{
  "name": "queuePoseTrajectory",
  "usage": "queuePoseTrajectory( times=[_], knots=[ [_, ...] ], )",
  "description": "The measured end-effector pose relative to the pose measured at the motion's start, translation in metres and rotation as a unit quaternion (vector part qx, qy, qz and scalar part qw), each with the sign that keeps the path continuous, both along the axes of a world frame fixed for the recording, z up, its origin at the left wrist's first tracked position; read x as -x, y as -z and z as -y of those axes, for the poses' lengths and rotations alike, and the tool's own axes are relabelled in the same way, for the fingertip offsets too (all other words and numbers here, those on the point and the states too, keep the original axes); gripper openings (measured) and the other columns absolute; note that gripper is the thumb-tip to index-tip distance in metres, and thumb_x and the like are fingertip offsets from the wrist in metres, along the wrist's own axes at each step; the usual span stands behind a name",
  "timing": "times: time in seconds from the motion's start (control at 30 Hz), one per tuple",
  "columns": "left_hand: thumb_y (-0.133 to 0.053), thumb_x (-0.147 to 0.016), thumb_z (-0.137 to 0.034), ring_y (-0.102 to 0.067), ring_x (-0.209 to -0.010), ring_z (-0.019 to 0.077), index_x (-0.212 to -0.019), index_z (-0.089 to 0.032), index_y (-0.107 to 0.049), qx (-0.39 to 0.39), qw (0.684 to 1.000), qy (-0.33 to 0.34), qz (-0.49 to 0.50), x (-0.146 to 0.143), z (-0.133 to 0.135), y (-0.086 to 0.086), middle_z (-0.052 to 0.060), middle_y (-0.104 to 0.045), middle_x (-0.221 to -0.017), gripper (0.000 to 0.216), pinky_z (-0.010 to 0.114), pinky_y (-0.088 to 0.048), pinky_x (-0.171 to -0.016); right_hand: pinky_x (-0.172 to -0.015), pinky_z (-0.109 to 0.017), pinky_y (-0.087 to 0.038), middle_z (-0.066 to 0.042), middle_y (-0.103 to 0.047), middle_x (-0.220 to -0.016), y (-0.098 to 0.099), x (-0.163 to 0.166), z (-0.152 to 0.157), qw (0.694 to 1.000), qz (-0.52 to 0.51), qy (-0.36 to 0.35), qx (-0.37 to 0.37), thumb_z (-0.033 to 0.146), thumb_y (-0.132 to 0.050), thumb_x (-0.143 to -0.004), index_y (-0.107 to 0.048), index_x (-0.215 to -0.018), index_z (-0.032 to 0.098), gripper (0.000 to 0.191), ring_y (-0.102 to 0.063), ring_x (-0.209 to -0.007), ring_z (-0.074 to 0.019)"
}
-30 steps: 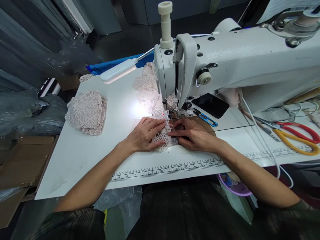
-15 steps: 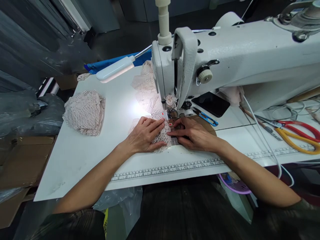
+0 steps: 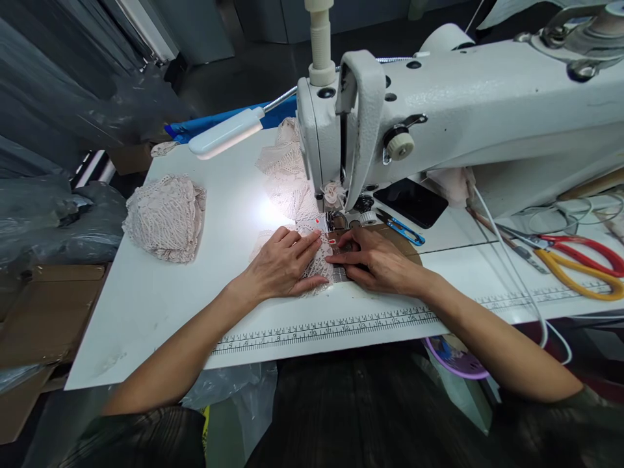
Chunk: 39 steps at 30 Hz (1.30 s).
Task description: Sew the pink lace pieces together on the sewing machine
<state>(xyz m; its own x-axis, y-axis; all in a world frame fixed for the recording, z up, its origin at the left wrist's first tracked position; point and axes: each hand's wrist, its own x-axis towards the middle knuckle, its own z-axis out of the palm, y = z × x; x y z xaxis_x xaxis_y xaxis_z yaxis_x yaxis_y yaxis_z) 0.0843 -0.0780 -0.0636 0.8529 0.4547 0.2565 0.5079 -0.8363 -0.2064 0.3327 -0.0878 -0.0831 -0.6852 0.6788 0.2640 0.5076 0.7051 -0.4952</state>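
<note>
Pale pink lace fabric (image 3: pixel 319 263) lies under the needle area of a white sewing machine (image 3: pixel 319 136), running back along the machine's left side. My left hand (image 3: pixel 280 263) rests flat on the lace, fingers stretched toward the presser foot (image 3: pixel 335 222) and thumb pointing right. At the lace's right edge, my right hand (image 3: pixel 377 260) has its fingers bent and drawn together, pinching the edge beside the metal plate (image 3: pixel 340 272). Its fingertips partly cover that edge. Small red marks show near the foot.
A folded lace pile (image 3: pixel 166 218) sits on the left of the white table (image 3: pixel 146 312). A lit lamp (image 3: pixel 227 133) hangs above. Rightward lie a black phone (image 3: pixel 412 201), blue thread snips (image 3: pixel 402 229), and red-and-yellow-handled scissors (image 3: pixel 580 273). A printed ruler (image 3: pixel 322 333) follows the front edge.
My left thumb has shifted slightly right on the lace. The right hand and the fabric look almost the same.
</note>
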Motion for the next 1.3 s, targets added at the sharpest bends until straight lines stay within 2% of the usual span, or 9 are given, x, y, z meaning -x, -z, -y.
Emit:
queuePoseTrajectory(
  times=[0.37, 0.57, 0.7, 0.97, 1.13, 1.3],
  knots=[
    [-0.048, -0.093, -0.054, -0.055, -0.079, 0.022, -0.111, -0.012, -0.062, -0.034, 0.999, 0.0, 0.026, 0.001, -0.002, 0.004, 0.013, -0.062, -0.129, 0.047, 0.039, -0.041, -0.071, -0.098, -0.043, -0.045, -0.01, -0.058, -0.113, -0.002, 0.001, 0.001, 1.0, 0.003, 0.003, -0.005, 0.019, -0.055, -0.087, -0.071, -0.115, 0.03, 0.034, -0.053, -0.111, -0.0227],
    [-0.045, -0.096, -0.049, -0.055, -0.085, 0.023, -0.115, -0.015, -0.061, 0.009, 0.999, -0.011, 0.041, 0.004, -0.003, 0.003, 0.008, -0.063, -0.13, 0.041, 0.04, -0.04, -0.072, -0.096, -0.041, -0.046, -0.009, -0.058, -0.114, -0.003, 0.001, 0.0, 1.0, 0.006, 0.006, -0.006, 0.02, -0.054, -0.088, -0.072, -0.114, 0.031, 0.033, -0.053, -0.109, -0.0217],
    [-0.044, -0.097, -0.049, -0.055, -0.089, 0.0238, -0.123, -0.016, -0.057, 0.039, 0.997, -0.027, 0.065, 0.004, -0.001, 0.003, 0.007, -0.064, -0.128, 0.044, 0.041, -0.041, -0.075, -0.097, -0.042, -0.046, -0.009, -0.058, -0.113, -0.003, 0.001, 0.0, 1.0, 0.002, 0.004, -0.002, 0.02, -0.054, -0.088, -0.071, -0.115, 0.031, 0.034, -0.053, -0.11, -0.0224],
    [-0.044, -0.097, -0.049, -0.056, -0.098, 0.0264, -0.125, -0.017, -0.058, 0.016, 0.998, -0.067, 0.004, -0.004, 0.007, 0.003, 0.009, -0.057, -0.138, 0.045, 0.043, -0.04, -0.082, -0.096, -0.044, -0.047, -0.01, -0.058, -0.113, 0.001, 0.002, 0.0, 1.0, -0.004, 0.011, -0.015, 0.018, -0.053, -0.087, -0.071, -0.115, 0.029, 0.035, -0.053, -0.112, -0.0234],
    [-0.047, -0.097, -0.043, -0.057, -0.107, 0.0303, -0.127, -0.013, -0.057, 0.054, 0.996, -0.056, 0.031, -0.005, 0.007, 0.005, 0.013, -0.057, -0.137, 0.043, 0.046, -0.044, -0.085, -0.095, -0.044, -0.048, -0.01, -0.059, -0.112, 0.0, 0.003, 0.001, 1.0, -0.005, 0.014, -0.022, 0.018, -0.053, -0.087, -0.071, -0.114, 0.029, 0.035, -0.053, -0.111, -0.0236],
    [-0.044, -0.098, -0.038, -0.055, -0.116, 0.0314, -0.128, -0.008, -0.056, 0.091, 0.995, -0.034, 0.025, -0.005, -0.009, 0.007, 0.016, -0.055, -0.138, 0.044, 0.048, -0.045, -0.095, -0.09, -0.041, -0.05, -0.01, -0.058, -0.111, 0.001, 0.004, -0.001, 0.999, -0.001, 0.028, -0.022, 0.018, -0.052, -0.088, -0.071, -0.114, 0.029, 0.034, -0.055, -0.104, -0.0222]
  ],
)
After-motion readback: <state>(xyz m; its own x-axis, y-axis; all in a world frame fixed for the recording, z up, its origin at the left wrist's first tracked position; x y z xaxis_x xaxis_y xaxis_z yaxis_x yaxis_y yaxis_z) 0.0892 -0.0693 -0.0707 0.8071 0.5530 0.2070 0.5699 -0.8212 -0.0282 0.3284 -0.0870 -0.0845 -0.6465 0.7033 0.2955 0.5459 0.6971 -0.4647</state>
